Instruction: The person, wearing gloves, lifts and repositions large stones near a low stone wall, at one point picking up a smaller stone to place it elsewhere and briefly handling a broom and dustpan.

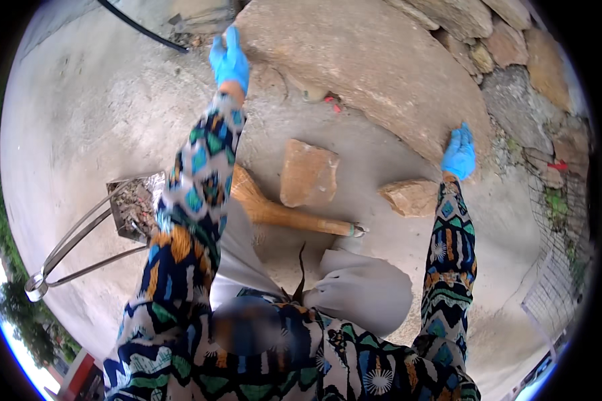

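Both my hands wear blue gloves and reach forward to a large, flat tan stone slab [361,67] on the concrete. My left hand [230,63] is at the slab's left edge, thumb and fingers apart. Whether it presses on the edge I cannot tell. Against the slab's right end rests my right hand [459,154], its fingers stretched out along the stone. Nothing is held in either hand. Between my arms lie a squarish stone block [309,174] and a smaller angular stone [410,198], the latter close to my right wrist.
A straw broom [274,212] lies across the ground before my knees, partly behind my left sleeve. Left of it stands a metal dustpan [132,210] with debris and a long handle. A rough stone wall [515,100] and wire mesh [552,260] border the right side.
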The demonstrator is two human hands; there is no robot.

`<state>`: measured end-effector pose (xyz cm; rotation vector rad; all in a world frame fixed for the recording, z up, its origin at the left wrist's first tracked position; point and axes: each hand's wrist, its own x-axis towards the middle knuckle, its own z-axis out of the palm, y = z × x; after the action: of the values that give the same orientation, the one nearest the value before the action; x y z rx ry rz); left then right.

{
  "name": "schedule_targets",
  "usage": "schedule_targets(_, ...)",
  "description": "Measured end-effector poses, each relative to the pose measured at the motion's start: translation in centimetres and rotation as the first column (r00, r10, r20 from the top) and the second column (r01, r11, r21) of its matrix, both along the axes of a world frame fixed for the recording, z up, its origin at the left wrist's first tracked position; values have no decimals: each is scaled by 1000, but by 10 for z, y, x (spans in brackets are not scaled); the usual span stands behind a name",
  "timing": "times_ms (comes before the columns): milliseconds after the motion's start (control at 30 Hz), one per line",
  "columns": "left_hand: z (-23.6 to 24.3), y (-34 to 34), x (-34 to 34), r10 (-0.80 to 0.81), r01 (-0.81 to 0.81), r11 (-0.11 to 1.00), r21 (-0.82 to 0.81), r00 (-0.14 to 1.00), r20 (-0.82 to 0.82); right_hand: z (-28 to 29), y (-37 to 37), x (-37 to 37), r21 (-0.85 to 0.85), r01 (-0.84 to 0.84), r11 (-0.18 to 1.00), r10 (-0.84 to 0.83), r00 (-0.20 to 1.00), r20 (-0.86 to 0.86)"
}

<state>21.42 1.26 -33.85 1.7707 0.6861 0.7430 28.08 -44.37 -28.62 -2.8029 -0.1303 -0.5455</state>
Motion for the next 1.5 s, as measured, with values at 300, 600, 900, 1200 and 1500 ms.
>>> schedule_targets(300,-66,-158,-149,-300,-5,824,-566,844,-445,-6,6,-62,445,-138,885,80,986,148)
schedule_targets(600,-72,-149,-149,-295,123,907,-402,868,-400,-59,-43,-157,653,143,744,-172,985,-19)
schedule_targets(900,-19,-111,-99,-122,160,984,75,923,-364,-60,-54,-145,669,236,705,-298,954,-23)
schedule_targets(1200,66,-69,30,-24,148,745,651,980,-196,-16,-48,-95,693,27,721,-248,943,222)
schedule_targets(1500,58,-80,64,485,107,663,741,693,-534,-1,-15,16,535,93,840,-125,992,23)
